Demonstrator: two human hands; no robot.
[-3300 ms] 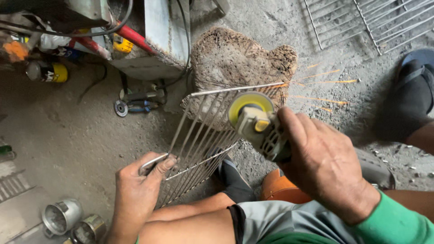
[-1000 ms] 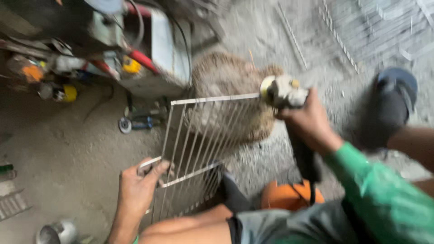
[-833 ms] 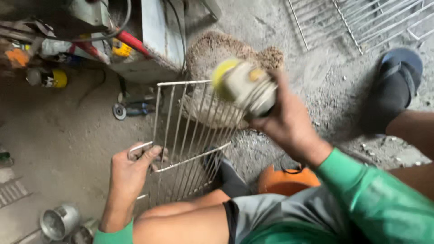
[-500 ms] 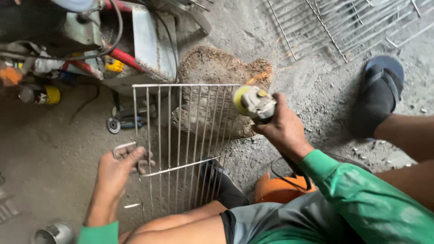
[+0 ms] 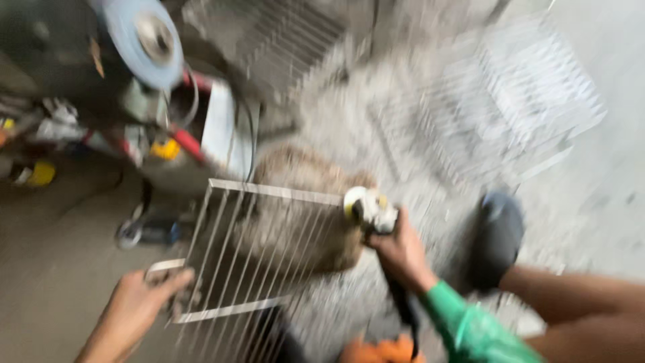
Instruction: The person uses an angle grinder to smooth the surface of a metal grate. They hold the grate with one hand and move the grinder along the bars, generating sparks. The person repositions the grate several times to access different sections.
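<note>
**Grinder on the far corner of the wire rack**

Here is the wire rack (image 5: 255,255), a pale metal frame filled with thin parallel rods, propped at a slant over the dusty floor (image 5: 60,269). Its rods and its long sides run from the near edge by the person's knees away and a little to the right, up to a top bar that crosses from left to right. That far end rests against a rough brown block (image 5: 302,215) which shows through the rods.

Right hand (image 5: 403,255) now: fingers wrapped fully around the dark body of the grinder (image 5: 369,210), a closed grip, green sleeve (image 5: 470,329) trailing behind it. The tool's long axis runs from the wrist up and to the left, and its pale head with a yellow patch points at the rack's far right corner, touching or just beside the top bar; the blur hides which.

Left hand (image 5: 138,302) is down at the near left corner, fingers reaching onto the frame's little corner loop. Whether that grip is closed around the wire or merely resting on it, I cannot tell, the picture is too smeared.

Further out: a dark sandal (image 5: 497,235) on the foot to the right, well apart from the rack. To the far left stands a machine with a blue-grey disc (image 5: 141,40) and red parts. More wire racks (image 5: 524,107) lie on the floor at the far right.
</note>
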